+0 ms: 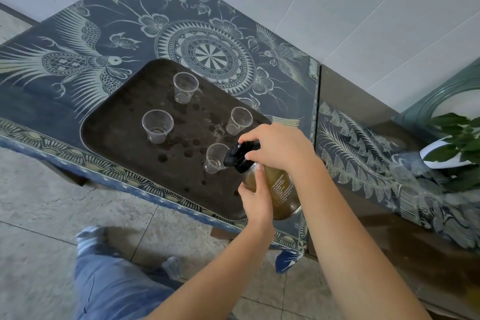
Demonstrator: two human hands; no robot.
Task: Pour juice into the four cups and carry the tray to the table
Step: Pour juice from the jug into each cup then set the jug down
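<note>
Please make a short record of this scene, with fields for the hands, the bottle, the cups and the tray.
left hand: grips the bottle body
right hand: holds the black cap
bottle: tilted toward the nearest cup, brownish liquid inside, cap on
cups: four, clear, upright, apart; they look nearly empty
tray: dark, with darker spots, on the patterned table
aside: green plant at the right

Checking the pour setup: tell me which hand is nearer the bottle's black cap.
Right. The right hand grips the black cap; the left hand holds the bottle below it.
</note>
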